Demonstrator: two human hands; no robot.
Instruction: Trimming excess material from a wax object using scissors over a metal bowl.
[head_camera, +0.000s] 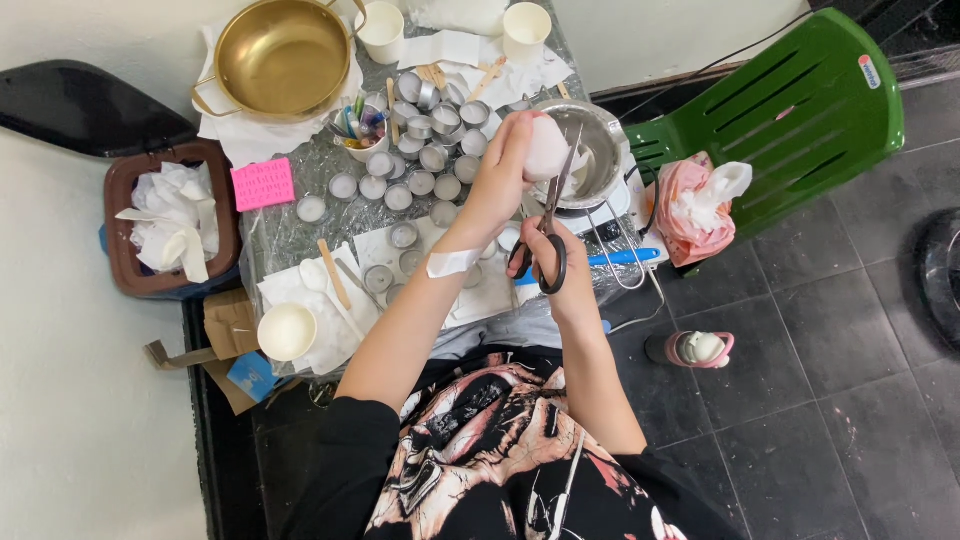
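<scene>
In the head view, the left hand is clamped on a pale pink lump, held up over the far right of the bench. The right hand grips black-handled scissors — blades pointing up at the lump. Small tin cups crowd the bench just left — a gold pot sits at the far left.
</scene>
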